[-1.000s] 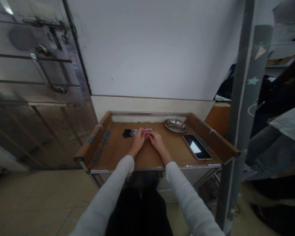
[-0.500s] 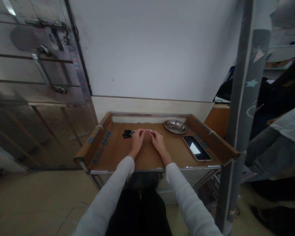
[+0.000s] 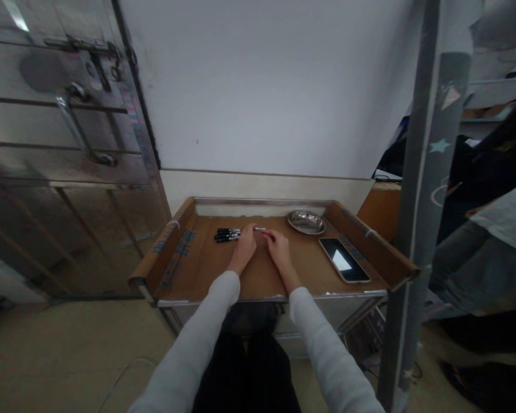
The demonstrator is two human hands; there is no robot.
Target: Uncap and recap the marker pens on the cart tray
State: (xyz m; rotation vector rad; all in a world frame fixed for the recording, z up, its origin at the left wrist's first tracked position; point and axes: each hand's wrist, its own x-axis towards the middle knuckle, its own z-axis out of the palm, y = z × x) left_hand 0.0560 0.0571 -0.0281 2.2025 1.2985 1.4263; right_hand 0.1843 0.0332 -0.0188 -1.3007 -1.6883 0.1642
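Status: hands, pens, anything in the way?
Left hand beside black pens, grip hidden. Right hand at small red item, hold unclear. Pens lie bunched on cardboard. Metal dish, phone apart from hands.

Cardboard-lined table, black pens, shiny metal dish, phone

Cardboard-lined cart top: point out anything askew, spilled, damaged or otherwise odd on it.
Only the cardboard looks odd: its far edge seems uneven, and its front edge looks whitish in places. The phone lies flat on the right, the metal dish sits upright beyond it, and the black pens lie bunched beside the left hand.
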